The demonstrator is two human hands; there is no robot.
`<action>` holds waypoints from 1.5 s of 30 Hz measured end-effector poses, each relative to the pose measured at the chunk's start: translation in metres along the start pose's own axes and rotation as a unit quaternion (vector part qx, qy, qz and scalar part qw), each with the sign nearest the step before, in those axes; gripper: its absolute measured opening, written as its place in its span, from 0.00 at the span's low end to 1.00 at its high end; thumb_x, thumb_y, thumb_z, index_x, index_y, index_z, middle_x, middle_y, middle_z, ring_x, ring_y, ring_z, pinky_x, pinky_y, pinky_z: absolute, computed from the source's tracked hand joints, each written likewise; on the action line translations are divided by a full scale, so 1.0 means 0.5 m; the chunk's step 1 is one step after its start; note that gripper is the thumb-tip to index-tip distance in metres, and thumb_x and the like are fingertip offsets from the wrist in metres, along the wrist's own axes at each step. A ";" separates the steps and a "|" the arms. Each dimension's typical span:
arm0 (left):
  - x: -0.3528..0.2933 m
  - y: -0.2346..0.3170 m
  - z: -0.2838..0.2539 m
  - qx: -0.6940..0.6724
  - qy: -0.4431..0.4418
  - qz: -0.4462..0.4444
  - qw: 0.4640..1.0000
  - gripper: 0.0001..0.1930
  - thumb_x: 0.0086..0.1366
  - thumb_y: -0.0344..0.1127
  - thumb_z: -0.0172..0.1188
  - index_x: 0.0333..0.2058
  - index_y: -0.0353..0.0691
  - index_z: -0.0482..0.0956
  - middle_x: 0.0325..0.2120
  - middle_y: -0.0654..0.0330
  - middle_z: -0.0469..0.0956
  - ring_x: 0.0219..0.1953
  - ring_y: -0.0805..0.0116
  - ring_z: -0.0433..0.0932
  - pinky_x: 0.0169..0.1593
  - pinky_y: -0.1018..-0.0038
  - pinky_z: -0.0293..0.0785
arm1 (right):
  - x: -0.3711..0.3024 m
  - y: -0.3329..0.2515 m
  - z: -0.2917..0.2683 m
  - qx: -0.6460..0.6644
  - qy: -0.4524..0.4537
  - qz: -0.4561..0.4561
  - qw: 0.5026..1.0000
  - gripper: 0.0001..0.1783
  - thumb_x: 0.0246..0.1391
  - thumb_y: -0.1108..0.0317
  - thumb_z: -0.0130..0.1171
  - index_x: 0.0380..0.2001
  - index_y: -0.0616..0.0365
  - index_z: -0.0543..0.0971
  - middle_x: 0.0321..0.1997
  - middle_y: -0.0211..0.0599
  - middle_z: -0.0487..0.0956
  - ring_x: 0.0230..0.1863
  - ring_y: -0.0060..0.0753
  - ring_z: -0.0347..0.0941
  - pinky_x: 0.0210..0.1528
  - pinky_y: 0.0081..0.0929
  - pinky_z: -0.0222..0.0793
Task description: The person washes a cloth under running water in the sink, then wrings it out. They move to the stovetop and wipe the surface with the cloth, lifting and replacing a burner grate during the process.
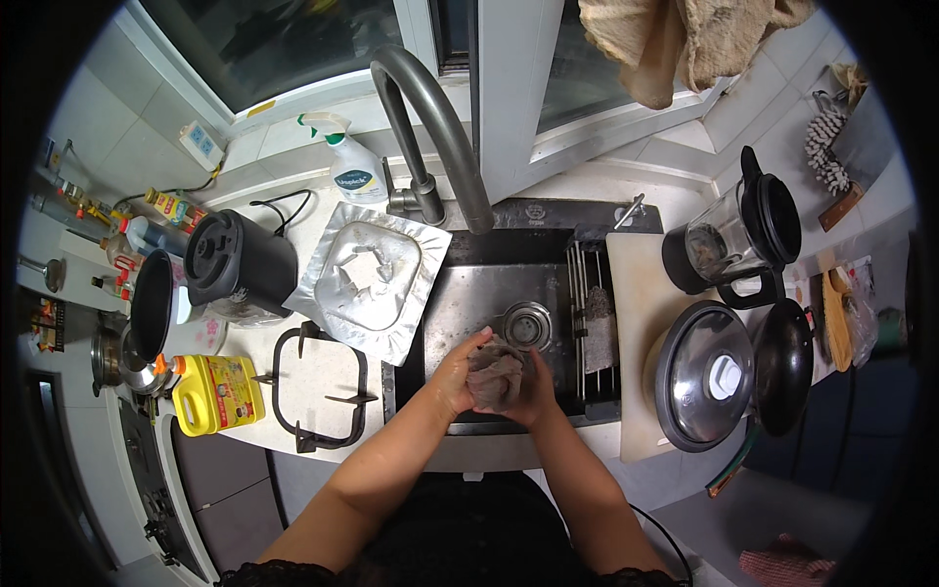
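- Step in hand, as judged: the wet-looking grey-brown cloth (496, 378) is being wrung or squeezed over the sink (465, 291).
- Left hand (455, 378) and right hand (536, 389): fingers curled around the bunched cloth, one at each side.
- Next move likely calls for firm, even pressure above the basin.

The cloth (496, 376) is over the sink (469, 298); foil sheet (367, 256) left; cutting board (634, 323) right; faucet (465, 171) behind.

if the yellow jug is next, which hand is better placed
Probably the left hand: it is nearer the yellow jug, though it and the right hand both hold the brownish cloth.
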State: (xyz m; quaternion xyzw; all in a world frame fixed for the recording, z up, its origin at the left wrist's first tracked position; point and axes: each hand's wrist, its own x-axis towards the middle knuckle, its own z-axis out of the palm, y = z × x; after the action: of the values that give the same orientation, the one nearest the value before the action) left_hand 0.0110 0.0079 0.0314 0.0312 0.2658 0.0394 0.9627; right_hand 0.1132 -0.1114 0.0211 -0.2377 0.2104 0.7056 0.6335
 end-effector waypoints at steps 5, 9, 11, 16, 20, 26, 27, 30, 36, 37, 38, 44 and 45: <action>-0.027 0.019 0.030 0.041 0.073 0.027 0.996 0.24 0.63 0.49 0.50 0.46 0.32 0.71 0.42 0.49 0.75 0.44 0.54 0.75 0.49 0.60 0.72 | -0.001 -0.028 -0.047 -0.037 -0.128 -0.088 0.987 0.36 0.55 0.40 0.43 0.58 0.57 0.63 0.52 0.44 0.73 0.53 0.44 0.70 0.54 0.41 0.65; 0.013 -0.012 -0.131 0.073 0.111 0.093 0.987 0.30 0.62 0.56 0.49 0.52 0.35 0.67 0.48 0.48 0.71 0.51 0.51 0.71 0.56 0.51 0.64 | 0.002 -0.030 0.005 -0.077 -0.066 -0.160 0.982 0.27 0.57 0.50 0.48 0.51 0.60 0.69 0.47 0.43 0.75 0.48 0.42 0.72 0.54 0.38 0.65; -0.008 -0.022 -0.066 0.002 0.076 -0.015 0.997 0.33 0.61 0.60 0.48 0.53 0.36 0.66 0.52 0.47 0.67 0.54 0.48 0.67 0.58 0.49 0.60 | 0.000 -0.019 0.035 -0.081 -0.044 -0.180 0.979 0.21 0.56 0.57 0.52 0.46 0.61 0.72 0.43 0.39 0.77 0.44 0.36 0.74 0.51 0.33 0.68; -0.001 -0.038 -0.065 -0.079 0.044 0.042 0.995 0.38 0.58 0.67 0.45 0.55 0.40 0.65 0.56 0.48 0.63 0.58 0.46 0.62 0.60 0.49 0.56 | 0.009 -0.046 0.005 -0.243 -0.011 -0.108 0.964 0.10 0.52 0.62 0.56 0.30 0.58 0.77 0.38 0.34 0.77 0.38 0.27 0.74 0.41 0.26 0.70; 0.018 -0.026 -0.098 -0.005 0.093 0.102 0.990 0.36 0.58 0.68 0.45 0.51 0.41 0.68 0.50 0.53 0.70 0.51 0.58 0.70 0.53 0.58 0.66 | 0.035 -0.024 -0.029 -0.470 0.065 -0.432 0.767 0.08 0.46 0.69 0.59 0.18 0.57 0.73 0.37 0.36 0.77 0.40 0.33 0.73 0.44 0.27 0.67; 0.051 -0.051 -0.264 -0.163 -0.228 -0.009 0.960 0.29 0.60 0.66 0.44 0.39 0.43 0.73 0.36 0.57 0.75 0.41 0.59 0.74 0.47 0.63 0.71 | 0.033 0.125 0.076 -0.712 0.037 -0.567 0.412 0.14 0.41 0.68 0.60 0.13 0.60 0.68 0.32 0.43 0.74 0.33 0.43 0.71 0.39 0.34 0.66; 0.052 -0.057 -0.174 -0.075 0.002 0.002 0.997 0.26 0.63 0.61 0.43 0.37 0.43 0.74 0.34 0.56 0.76 0.39 0.58 0.75 0.46 0.61 0.72 | 0.078 0.090 0.013 -0.695 0.128 -0.543 0.454 0.12 0.39 0.68 0.60 0.13 0.61 0.68 0.32 0.44 0.74 0.33 0.45 0.70 0.38 0.36 0.65; 0.037 -0.068 -0.046 0.010 0.231 0.075 0.970 0.22 0.64 0.55 0.42 0.35 0.43 0.74 0.31 0.56 0.76 0.37 0.60 0.75 0.43 0.62 0.72 | 0.106 0.056 -0.008 -0.600 0.264 -0.491 0.574 0.13 0.40 0.70 0.59 0.13 0.62 0.67 0.29 0.43 0.72 0.30 0.46 0.68 0.34 0.39 0.64; 0.051 -0.035 -0.102 0.123 0.274 0.067 0.952 0.39 0.56 0.74 0.37 0.44 0.42 0.71 0.39 0.55 0.75 0.42 0.60 0.75 0.47 0.65 0.71 | 0.049 0.126 0.044 -0.676 -0.010 -0.576 0.460 0.07 0.35 0.72 0.60 0.17 0.57 0.70 0.29 0.39 0.72 0.32 0.45 0.69 0.34 0.40 0.64; 0.044 -0.051 -0.094 0.089 0.269 0.073 0.956 0.37 0.56 0.74 0.37 0.40 0.43 0.72 0.36 0.56 0.75 0.40 0.60 0.75 0.44 0.65 0.72 | 0.086 0.101 -0.005 -0.692 0.061 -0.571 0.437 0.06 0.36 0.72 0.59 0.18 0.57 0.71 0.28 0.38 0.71 0.32 0.44 0.69 0.31 0.39 0.64; 0.042 -0.060 -0.077 0.057 0.260 0.079 0.961 0.36 0.57 0.74 0.37 0.36 0.44 0.73 0.33 0.57 0.76 0.38 0.60 0.75 0.42 0.66 0.73 | 0.101 0.067 -0.028 -0.673 0.144 -0.508 0.518 0.06 0.36 0.72 0.59 0.18 0.57 0.71 0.28 0.38 0.71 0.32 0.43 0.69 0.31 0.39 0.64; 0.061 -0.035 -0.153 0.004 0.003 0.035 0.999 0.33 0.64 0.63 0.37 0.49 0.36 0.69 0.42 0.53 0.74 0.46 0.60 0.74 0.48 0.65 0.71 | 0.066 0.099 0.067 -0.592 0.101 -0.695 0.396 0.13 0.38 0.70 0.57 0.12 0.61 0.64 0.21 0.41 0.70 0.23 0.43 0.66 0.26 0.34 0.61; 0.069 -0.034 -0.194 -0.055 -0.133 -0.006 0.990 0.30 0.64 0.60 0.41 0.45 0.37 0.71 0.39 0.55 0.76 0.43 0.61 0.75 0.45 0.66 0.73 | 0.046 0.114 0.094 -0.592 0.045 -0.688 0.417 0.13 0.39 0.70 0.57 0.12 0.61 0.65 0.18 0.41 0.69 0.22 0.44 0.66 0.25 0.36 0.60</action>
State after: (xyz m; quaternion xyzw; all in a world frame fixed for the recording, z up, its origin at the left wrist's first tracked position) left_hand -0.0085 -0.0023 -0.0706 -0.0178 0.1333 0.0440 0.9899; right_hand 0.0515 -0.0710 0.0447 -0.6503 -0.4652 -0.0279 0.5999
